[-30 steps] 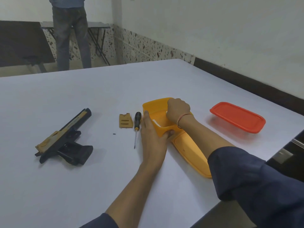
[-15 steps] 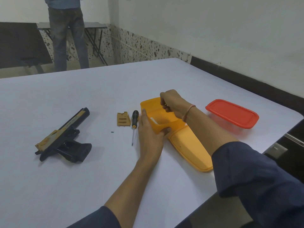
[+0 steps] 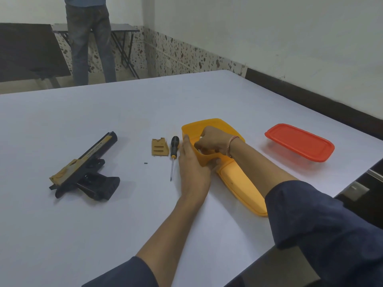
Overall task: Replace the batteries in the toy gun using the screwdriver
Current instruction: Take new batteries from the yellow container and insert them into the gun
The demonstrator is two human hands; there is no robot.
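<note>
Toy gun lying flat on white worktop at left centre of frame, muzzle toward upper right, black handle toward lower right, tan slide along top. Tan battery cover loose on worktop at centre, well apart from gun. Tiny dark screw just below and left of cover. Screwdriver immediately right of cover, black handle toward top of frame, thin shaft and tip toward bottom, untouched.

Left hand just right of screwdriver, grip wrapped against near left wall of open yellow container, thumb along outer wall, fingertips curling round lower corner. Right hand inside container from right, wrist with thin band, grip curled with fingers drawn together; something small and pale glimpsed at knuckles, too small to identify, so pinching or empty cannot be told. Batteries not clearly visible; container interior mostly hidden by right hand.

Yellow lid flat on worktop below and right of container, touching its lower edge, partly under right forearm. Red-lidded container closed, at right of frame, well apart from yellow one. Dark blue sleeves on both arms at bottom of frame. Standing person in jeans at upper left, beside folding table.
</note>
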